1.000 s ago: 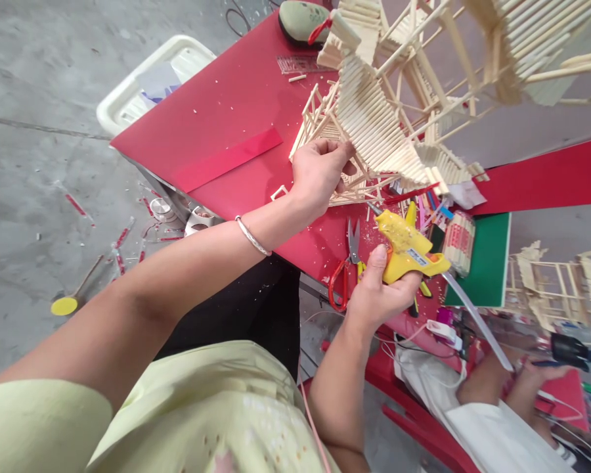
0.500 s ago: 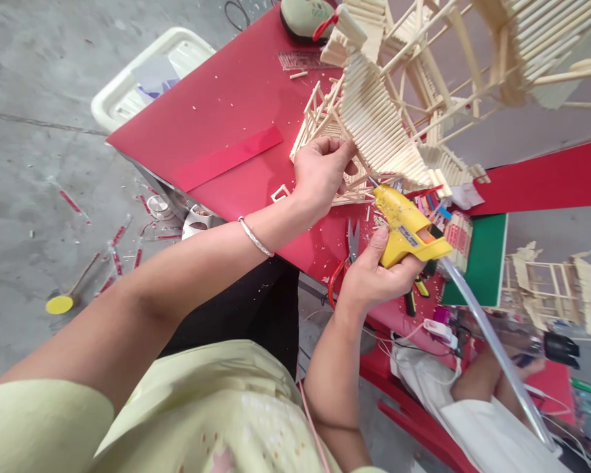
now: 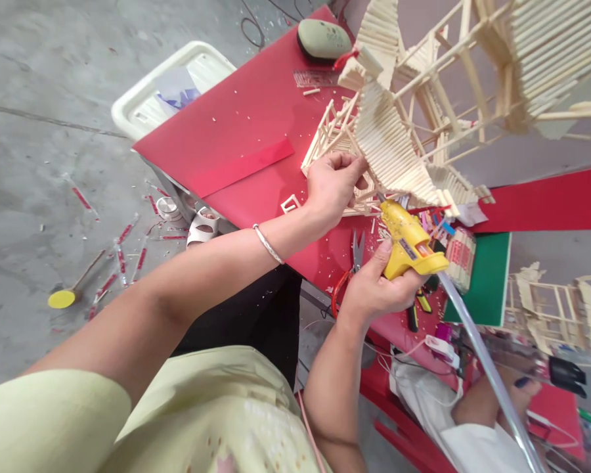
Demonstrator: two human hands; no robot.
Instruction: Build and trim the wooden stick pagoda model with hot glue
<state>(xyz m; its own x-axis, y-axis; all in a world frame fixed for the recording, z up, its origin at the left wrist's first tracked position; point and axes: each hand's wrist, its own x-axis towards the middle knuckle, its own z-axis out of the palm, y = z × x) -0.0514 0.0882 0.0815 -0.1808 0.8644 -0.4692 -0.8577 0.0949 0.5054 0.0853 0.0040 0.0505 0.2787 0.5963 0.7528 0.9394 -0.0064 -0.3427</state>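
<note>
A pale wooden stick model (image 3: pixel 394 144) with a ridged, slanted roof rises over the red table. At that roof's left edge my left hand (image 3: pixel 332 184) is closed in a pinch; whatever lies between its fingertips is too small or hidden to make out. My right hand (image 3: pixel 381 292) grips a yellow hot glue gun (image 3: pixel 408 240) from below. A long clear glue stick (image 3: pixel 477 348) sticks out of the gun's back end. Its nozzle is just under the roof's lower edge, close to my left fingers; whether it touches the wood I cannot tell.
Red-handled scissors (image 3: pixel 357 253) lie by my right hand. A glasses case (image 3: pixel 324 39), a red strip (image 3: pixel 246 167) and stick scraps are on the table (image 3: pixel 256 112). A green board (image 3: pixel 490 282) stands right. Another person's arm (image 3: pixel 477 394) is at lower right. A white bin (image 3: pixel 128 112) is beyond the table.
The whole view has shifted slightly, so things appear a little further right and lower. Both hands keep nearly the same places at the model, the glue gun still gripped.
</note>
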